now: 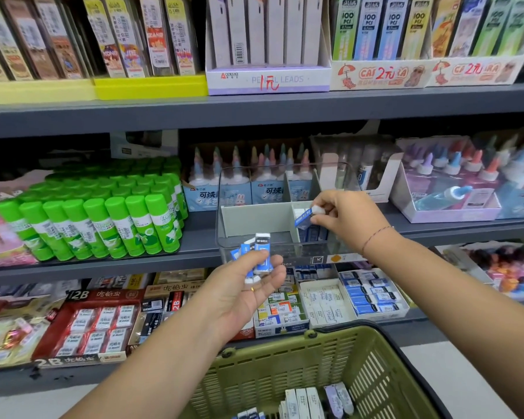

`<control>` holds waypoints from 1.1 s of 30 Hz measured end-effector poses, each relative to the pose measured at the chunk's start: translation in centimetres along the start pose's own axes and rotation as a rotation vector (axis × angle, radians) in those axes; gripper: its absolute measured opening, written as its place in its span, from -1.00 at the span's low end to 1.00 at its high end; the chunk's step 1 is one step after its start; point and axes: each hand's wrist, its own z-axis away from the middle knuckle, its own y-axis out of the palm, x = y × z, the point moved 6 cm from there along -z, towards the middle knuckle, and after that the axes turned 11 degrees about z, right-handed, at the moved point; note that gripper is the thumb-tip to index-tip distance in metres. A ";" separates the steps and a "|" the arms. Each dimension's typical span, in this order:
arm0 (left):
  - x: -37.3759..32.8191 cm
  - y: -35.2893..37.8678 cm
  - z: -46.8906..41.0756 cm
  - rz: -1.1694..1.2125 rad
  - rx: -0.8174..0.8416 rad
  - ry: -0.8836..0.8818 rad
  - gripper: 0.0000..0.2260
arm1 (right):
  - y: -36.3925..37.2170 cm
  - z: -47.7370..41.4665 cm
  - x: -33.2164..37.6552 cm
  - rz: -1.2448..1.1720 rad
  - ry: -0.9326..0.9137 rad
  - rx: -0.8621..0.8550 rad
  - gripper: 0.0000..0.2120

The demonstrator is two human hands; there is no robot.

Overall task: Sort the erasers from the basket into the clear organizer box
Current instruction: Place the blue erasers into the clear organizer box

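A clear organizer box (224, 234) with grey dividers stands on the middle shelf. My right hand (348, 217) pinches a blue-sleeved white eraser (305, 218) over the box's right compartment, where more blue erasers (313, 234) lie. My left hand (248, 285), palm up in front of the box, holds several blue-sleeved erasers (260, 252) with the thumb curled over them. The olive basket (273, 358) sits at the bottom, with more erasers (306, 403) inside.
Green glue sticks (103, 219) stand left of the box, glue bottles (245, 176) behind it and at right. The lower shelf holds boxes of erasers (372, 294) and 2B packs (97, 322). The top shelf carries pencil lead boxes (266, 77).
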 end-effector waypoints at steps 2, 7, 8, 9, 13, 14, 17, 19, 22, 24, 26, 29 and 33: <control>-0.1 -0.1 -0.1 0.002 -0.003 -0.001 -0.89 | -0.4 -0.2 0.1 0.016 -0.031 0.007 -0.86; -0.3 -0.3 -0.4 0.009 -0.019 0.005 -0.87 | -1.2 -0.4 -0.2 0.141 -0.071 0.072 -0.88; -0.4 -0.2 -0.5 0.009 -0.023 0.005 -0.86 | -1.2 -0.4 -0.2 0.148 -0.069 0.077 -0.88; -0.3 -0.2 -0.5 0.009 -0.024 0.002 -0.85 | -1.0 -0.4 -0.2 0.145 -0.068 0.086 -0.89; -0.1 0.2 -0.3 0.004 -0.007 -0.021 -0.75 | 1.3 -0.2 0.6 0.107 -0.070 0.147 -0.89; -0.1 0.2 -0.3 -0.002 -0.003 -0.023 -0.72 | 1.9 -0.2 0.7 0.092 -0.064 0.150 -0.89; 0.0 0.2 -0.3 -0.007 -0.002 -0.022 -0.74 | 3.0 -0.5 0.7 0.048 -0.030 0.113 -0.89; 0.0 0.1 -0.3 -0.007 -0.009 -0.022 -0.76 | 3.3 -0.6 0.7 0.036 -0.016 0.065 -0.87; 0.1 0.1 -0.2 -0.016 -0.003 -0.024 -0.70 | 3.4 -0.4 0.7 0.032 -0.016 0.041 -0.88; 0.1 0.2 -0.2 -0.033 0.010 -0.021 -0.64 | 3.1 -0.2 0.9 0.077 -0.034 0.048 -0.95; 0.1 0.4 -0.1 -0.062 0.028 -0.013 -0.63 | 1.9 0.2 1.1 0.096 -0.043 -0.014 -0.93; 0.2 0.5 -0.1 -0.105 0.048 0.003 -0.65 | 0.0 1.4 2.4 -0.197 0.003 -0.061 -0.85; 0.3 0.9 -0.1 -0.199 0.076 0.028 -0.66 | 1.0 3.6 4.7 -0.780 0.118 0.316 -0.83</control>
